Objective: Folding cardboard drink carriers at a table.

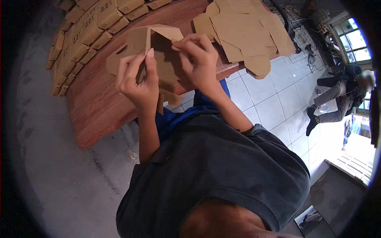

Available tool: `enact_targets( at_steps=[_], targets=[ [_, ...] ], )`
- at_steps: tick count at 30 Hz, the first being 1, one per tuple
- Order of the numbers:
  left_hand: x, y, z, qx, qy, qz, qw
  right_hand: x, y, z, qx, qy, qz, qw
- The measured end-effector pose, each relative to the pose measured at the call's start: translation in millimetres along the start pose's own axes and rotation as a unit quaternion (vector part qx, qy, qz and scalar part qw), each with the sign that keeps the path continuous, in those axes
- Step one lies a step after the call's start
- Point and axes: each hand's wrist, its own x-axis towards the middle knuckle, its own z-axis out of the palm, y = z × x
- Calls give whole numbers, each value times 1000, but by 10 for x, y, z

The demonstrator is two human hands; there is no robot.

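Note:
A partly folded cardboard box (166,65) rests on the red wooden table in front of me, its inside in shadow. My left hand (138,73) pinches a raised edge of it between thumb and fingers. A flap at the far right corner is gripped by the fingertips of my right hand (198,56). Both flaps stand up at an angle, and a loose tab hangs past the table's near edge by my lap. My fingers hide part of the box's near side.
Flat cardboard blanks (238,29) lie piled at the table's right end. Stacked folded boxes (86,38) bearing print line the far left of the red wooden table (98,110). A seated person (339,95) is off to the right on the white-tiled floor (268,92).

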Motion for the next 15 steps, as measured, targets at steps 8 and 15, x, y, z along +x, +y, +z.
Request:
enact_targets(
  at_steps=[8, 15],
  targets=[
    [-35, 113, 22, 41, -59, 70, 995, -34, -235, -88, -11, -15, -82, 996],
    [54, 170, -312, 122, -131, 53, 983, -105, -393, 2, 18, -15, -94, 995]
  ],
)
